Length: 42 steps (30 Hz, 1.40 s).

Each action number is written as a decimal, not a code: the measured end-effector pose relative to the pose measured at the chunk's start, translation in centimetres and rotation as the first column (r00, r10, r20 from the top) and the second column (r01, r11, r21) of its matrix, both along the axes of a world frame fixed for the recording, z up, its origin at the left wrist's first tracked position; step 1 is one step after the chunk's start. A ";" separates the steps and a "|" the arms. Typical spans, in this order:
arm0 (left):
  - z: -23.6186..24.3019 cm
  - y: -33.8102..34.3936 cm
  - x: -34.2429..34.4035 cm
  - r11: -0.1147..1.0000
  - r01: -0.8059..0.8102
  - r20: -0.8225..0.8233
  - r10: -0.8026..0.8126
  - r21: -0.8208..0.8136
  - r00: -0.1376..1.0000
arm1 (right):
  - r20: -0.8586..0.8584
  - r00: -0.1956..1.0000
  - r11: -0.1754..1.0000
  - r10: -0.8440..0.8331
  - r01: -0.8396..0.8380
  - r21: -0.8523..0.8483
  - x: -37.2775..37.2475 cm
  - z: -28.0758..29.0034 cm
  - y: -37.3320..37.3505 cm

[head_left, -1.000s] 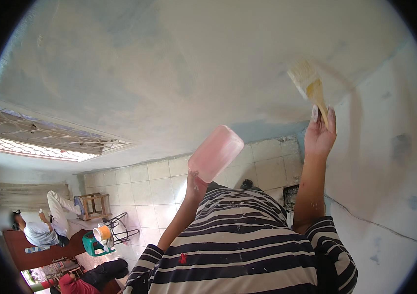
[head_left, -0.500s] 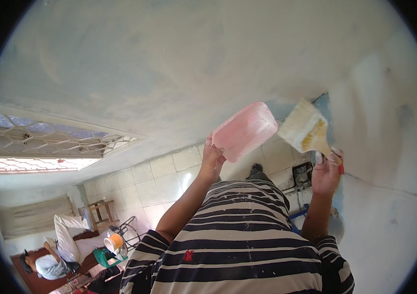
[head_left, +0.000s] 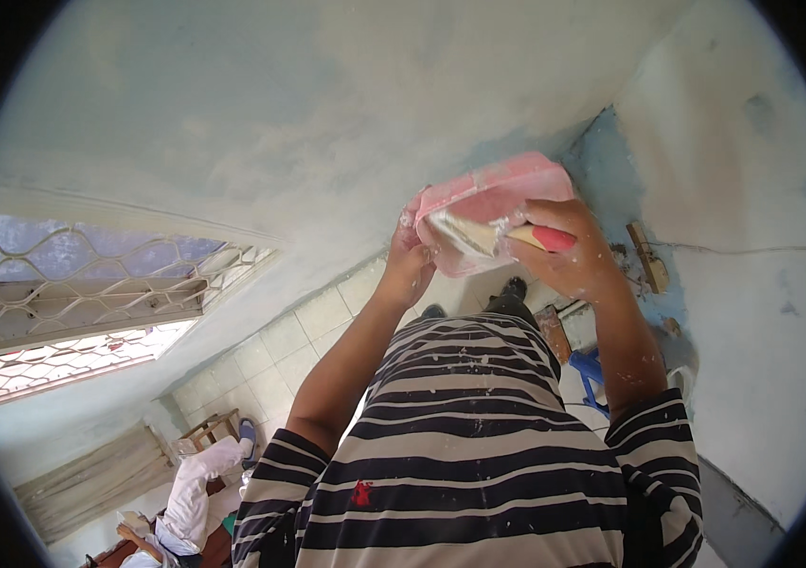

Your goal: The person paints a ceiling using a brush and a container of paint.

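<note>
My left hand (head_left: 408,263) grips the end of a pink plastic tray (head_left: 517,170), streaked with white, held up in front of me. My right hand (head_left: 564,270) has its fingers wrapped round the handle of a wide paintbrush (head_left: 465,227), which has a red end. The brush's whitish bristles are down inside the tray, near the end by my left hand. Both hands are flecked with white. My striped shirt (head_left: 460,435), also spattered, fills the lower middle, with my shoes below the tray.
A patchy painted wall (head_left: 261,114) meets another wall (head_left: 744,341) at a corner on my right. A barred window (head_left: 81,279) is at left. A person in white trousers (head_left: 195,488) sits near a wooden stool (head_left: 204,433). A blue plastic item (head_left: 588,374) and wooden pieces (head_left: 649,260) lie low at right.
My right hand has brought the brush down and leftward from the wall side into the tray. My left hand has raised the tray, which is now angled differently.
</note>
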<state>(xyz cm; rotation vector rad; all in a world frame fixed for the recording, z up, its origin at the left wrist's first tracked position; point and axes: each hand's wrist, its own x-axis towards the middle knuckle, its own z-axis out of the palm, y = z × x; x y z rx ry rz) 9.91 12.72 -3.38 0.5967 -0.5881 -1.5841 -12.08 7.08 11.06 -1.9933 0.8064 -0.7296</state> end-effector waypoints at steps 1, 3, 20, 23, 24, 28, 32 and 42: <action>0.2 0.2 0.2 1.000 -0.002 -0.004 0.002 0.008 1.000 | -0.005 1.000 1.000 -0.004 0.004 -0.007 0.8 -0.2 0.5; 0.7 0.4 0.4 1.000 0.008 -0.016 -0.008 0.010 1.000 | -0.043 0.988 0.985 -0.145 0.140 -0.105 1.8 -1.3 1.3; 3.6 0.4 -1.4 0.997 0.054 0.183 -0.043 -0.053 0.982 | 0.299 0.879 0.906 -0.371 0.413 -0.088 0.5 -2.0 8.3; 3.7 0.6 -1.8 0.992 0.039 0.142 -0.021 -0.122 0.990 | 0.305 0.888 0.920 -0.343 0.383 -0.080 0.7 -1.5 8.8; 3.8 0.7 -1.7 0.991 0.042 0.143 -0.024 -0.124 0.989 | 0.275 0.896 0.919 -0.350 0.385 -0.087 0.8 -1.3 8.9; 4.2 0.8 -1.2 0.996 0.057 0.148 -0.046 -0.071 0.988 | 0.265 0.911 0.879 -0.316 0.386 -0.279 1.2 -1.6 9.2; 4.7 1.2 -1.3 0.994 -0.009 0.142 0.024 -0.110 0.990 | 0.351 0.893 0.896 -0.283 0.376 -0.235 1.3 -1.4 9.8; 5.0 2.6 0.0 0.996 0.015 0.178 0.000 -0.083 0.984 | 0.254 0.941 0.882 -0.225 0.307 -0.357 2.2 -1.0 10.0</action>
